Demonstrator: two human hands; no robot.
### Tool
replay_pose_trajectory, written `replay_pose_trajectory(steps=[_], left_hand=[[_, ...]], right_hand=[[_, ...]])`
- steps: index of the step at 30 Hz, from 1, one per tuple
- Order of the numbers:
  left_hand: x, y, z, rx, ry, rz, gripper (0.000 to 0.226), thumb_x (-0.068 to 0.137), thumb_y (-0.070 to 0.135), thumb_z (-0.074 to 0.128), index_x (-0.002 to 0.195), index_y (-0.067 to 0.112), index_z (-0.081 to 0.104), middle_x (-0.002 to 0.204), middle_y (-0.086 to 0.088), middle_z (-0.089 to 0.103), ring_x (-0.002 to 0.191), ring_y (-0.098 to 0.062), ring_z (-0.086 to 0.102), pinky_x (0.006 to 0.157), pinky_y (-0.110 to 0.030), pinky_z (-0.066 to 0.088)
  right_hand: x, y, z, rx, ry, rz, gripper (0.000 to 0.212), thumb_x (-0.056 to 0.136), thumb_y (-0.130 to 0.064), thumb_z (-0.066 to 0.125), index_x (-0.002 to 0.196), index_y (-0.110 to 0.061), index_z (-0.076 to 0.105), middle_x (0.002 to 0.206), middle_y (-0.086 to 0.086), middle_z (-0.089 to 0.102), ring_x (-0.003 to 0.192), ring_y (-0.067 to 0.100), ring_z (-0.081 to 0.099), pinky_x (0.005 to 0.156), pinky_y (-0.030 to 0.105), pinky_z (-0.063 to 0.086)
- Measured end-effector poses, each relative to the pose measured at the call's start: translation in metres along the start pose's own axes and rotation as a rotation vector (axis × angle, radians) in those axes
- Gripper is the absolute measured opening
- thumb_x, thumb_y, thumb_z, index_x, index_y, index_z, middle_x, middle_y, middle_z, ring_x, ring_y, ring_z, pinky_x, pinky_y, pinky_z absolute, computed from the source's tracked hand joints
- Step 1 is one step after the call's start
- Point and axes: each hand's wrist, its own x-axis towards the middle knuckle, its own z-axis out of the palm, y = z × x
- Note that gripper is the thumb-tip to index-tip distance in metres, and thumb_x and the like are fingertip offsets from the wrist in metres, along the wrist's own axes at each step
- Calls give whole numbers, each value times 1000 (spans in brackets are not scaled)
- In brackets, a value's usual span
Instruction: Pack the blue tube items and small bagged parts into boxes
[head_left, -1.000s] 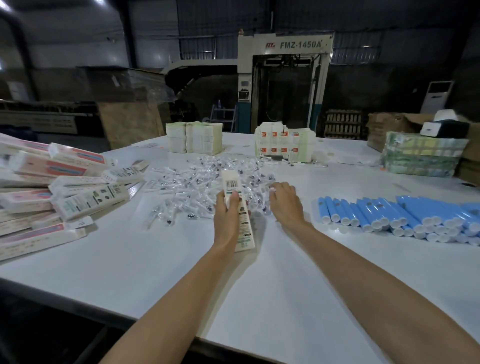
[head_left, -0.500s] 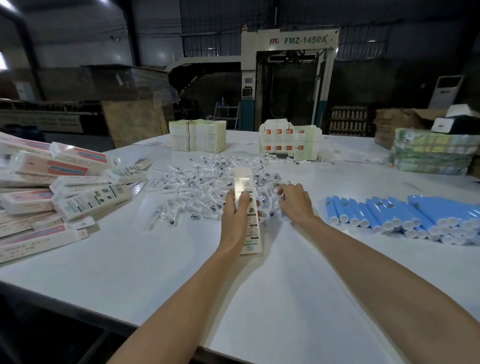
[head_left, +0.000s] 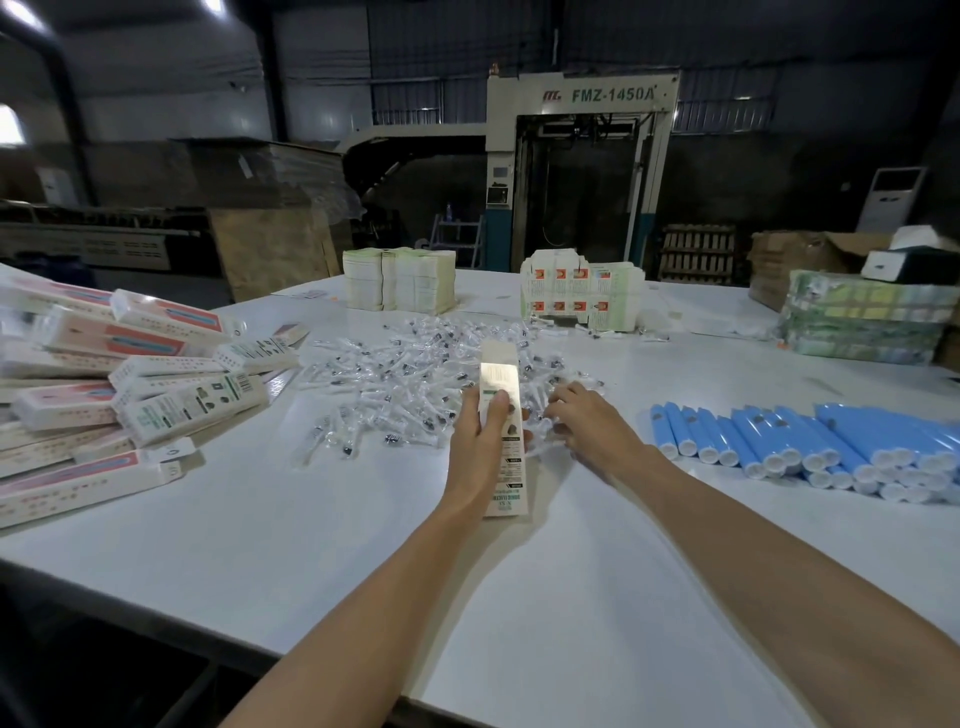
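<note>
- Left hand (head_left: 478, 452) grips a long white printed cardboard box (head_left: 500, 374) around its middle.
- Right hand (head_left: 592, 428) curls into the heap of small clear bagged parts (head_left: 405, 379); I cannot tell whether it holds one.
- Blue plastic tubes (head_left: 810, 447) lie in rows on the white table (head_left: 571, 597), to the right.

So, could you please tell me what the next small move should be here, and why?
Probably the right hand should pinch one small bag from the pile of bagged parts and carry it to the box. The left hand grips that box beside the pile, and the right hand's fingers are down at the bags.
</note>
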Motion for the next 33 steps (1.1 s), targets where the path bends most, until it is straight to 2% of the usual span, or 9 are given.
replay_pose_trajectory(steps=[5, 9, 13, 17, 20, 23, 26, 30, 33], left_hand=[[0, -1, 2, -1, -37, -24, 18, 111, 39, 58, 127, 33, 62, 106, -4, 81, 92, -23, 81, 75, -37, 65], [-3, 2, 2, -16, -60, -33, 13, 111, 37, 59, 124, 35, 62, 106, -4, 82, 89, -20, 82, 67, -27, 63], [-6, 8, 3, 2, -112, -31, 25, 108, 35, 65, 132, 30, 61, 110, -1, 83, 96, -23, 81, 74, -31, 65], [-11, 14, 7, 11, -191, -32, 35, 101, 29, 75, 134, 24, 63, 110, -5, 83, 99, -26, 82, 75, -33, 65], [-13, 16, 8, 57, -247, -26, 39, 96, 32, 81, 132, 28, 65, 110, -5, 83, 102, -26, 81, 86, -46, 63], [-15, 18, 8, 70, -290, -18, 49, 89, 43, 87, 132, 34, 65, 112, -3, 83, 105, -26, 80, 92, -50, 61], [-17, 20, 10, 68, -318, -14, 60, 80, 53, 89, 133, 36, 66, 113, -5, 83, 107, -28, 79, 99, -56, 60], [-17, 19, 13, 49, -336, -10, 50, 79, 51, 91, 124, 46, 70, 113, -8, 82, 108, -31, 79, 104, -64, 56], [-17, 19, 14, 36, -343, -11, 47, 77, 53, 94, 118, 51, 72, 114, -8, 82, 108, -33, 79, 104, -67, 55]], right_hand=[[-8, 7, -13, 92, 80, 49, 3, 95, -4, 68, 95, -6, 68, 103, 7, 69, 99, 28, 57, 80, 46, 51], [-13, 11, -20, 301, 104, 159, 15, 98, -2, 65, 82, -1, 65, 87, 13, 67, 88, 25, 52, 73, 41, 47], [-22, 10, -29, 619, 243, 330, 10, 102, -4, 61, 108, -1, 68, 99, 14, 66, 88, 28, 59, 77, 39, 46], [-32, 10, -58, 922, 501, 562, 41, 100, -12, 69, 136, -21, 52, 90, 3, 72, 85, 20, 71, 81, 34, 57], [-36, 4, -96, 1092, 688, 521, 42, 96, -11, 73, 129, -21, 48, 92, 5, 77, 79, 19, 75, 78, 34, 61], [-34, -12, -134, 1150, 743, 390, 35, 96, -11, 73, 123, -20, 53, 101, 4, 77, 78, 20, 76, 71, 28, 61], [-29, -32, -156, 1080, 728, 263, 30, 98, -10, 71, 123, -18, 56, 105, 3, 73, 86, 16, 76, 73, 30, 63], [-25, -49, -161, 954, 619, 175, 27, 99, -7, 69, 122, -16, 58, 100, 5, 71, 83, 20, 73, 74, 37, 64], [-24, -57, -155, 807, 524, 147, 27, 98, -9, 70, 121, -19, 59, 94, 4, 69, 83, 13, 70, 74, 33, 63]])
